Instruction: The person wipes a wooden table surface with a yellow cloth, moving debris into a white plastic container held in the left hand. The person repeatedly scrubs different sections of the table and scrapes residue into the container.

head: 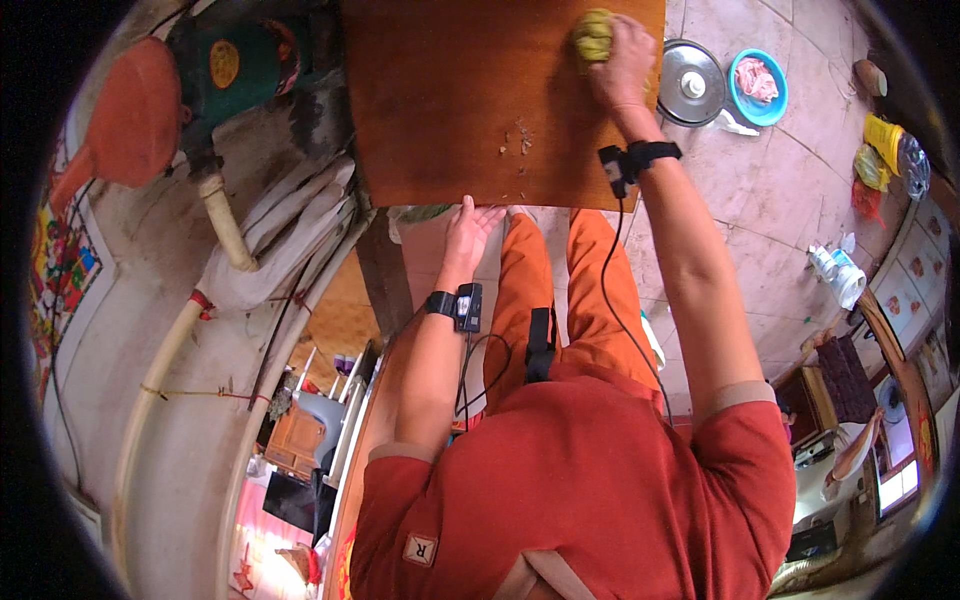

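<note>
My right hand [626,64] grips a bunched yellow-green cloth [594,35] on the brown wooden tabletop [450,105], near its far right corner. Small pale crumbs [517,141] lie scattered on the wood, nearer to me and right of the middle. At the table's near edge is my left hand [474,225], palm up with its fingers apart; a fingertip reaches the edge, and nothing is held in it. Both wrists wear black straps with small cabled devices.
Right of the table, a round metal lid [691,82] and a blue basin [759,118] with pink cloth inside stand low down. Plastic bags [871,166] lie farther right. At left are a red plastic ladle [139,112], a green machine [240,71] and pale pipes [161,360].
</note>
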Available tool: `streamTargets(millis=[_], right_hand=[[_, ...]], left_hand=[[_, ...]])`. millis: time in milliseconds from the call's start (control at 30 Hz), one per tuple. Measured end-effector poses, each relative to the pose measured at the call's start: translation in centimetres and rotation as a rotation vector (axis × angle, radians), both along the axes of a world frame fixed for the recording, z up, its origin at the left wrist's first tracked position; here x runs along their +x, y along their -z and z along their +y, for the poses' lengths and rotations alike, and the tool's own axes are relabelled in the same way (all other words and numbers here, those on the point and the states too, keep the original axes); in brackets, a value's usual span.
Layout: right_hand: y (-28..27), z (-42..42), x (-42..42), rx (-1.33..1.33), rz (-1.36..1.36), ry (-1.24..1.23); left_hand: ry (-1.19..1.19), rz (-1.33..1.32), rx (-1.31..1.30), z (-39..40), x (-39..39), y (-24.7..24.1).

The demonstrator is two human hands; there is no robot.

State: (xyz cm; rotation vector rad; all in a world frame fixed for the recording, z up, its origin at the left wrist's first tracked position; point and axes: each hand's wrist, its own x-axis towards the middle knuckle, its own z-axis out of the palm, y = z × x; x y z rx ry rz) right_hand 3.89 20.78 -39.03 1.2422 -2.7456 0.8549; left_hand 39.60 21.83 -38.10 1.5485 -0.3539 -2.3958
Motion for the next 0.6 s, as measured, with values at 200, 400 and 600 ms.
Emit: streamTargets(millis=[200, 400, 600], right_hand=[[0.7, -0.3, 7.5, 0.128, -0.101, -0.278], [-5.7, 5.3, 7.2, -0.301, -0.514, 0.114], [-10.8, 17.9, 7.0, -1.007, -1.271, 0.554]], left_hand=[[-0.007, -0.014, 0.032, 0.4, 2.4, 2.1], [0.305, -0.126, -0.01, 0.4, 1.3, -0.7], [0.665, -0.263, -0.015, 3.5, 4.6, 0.8]])
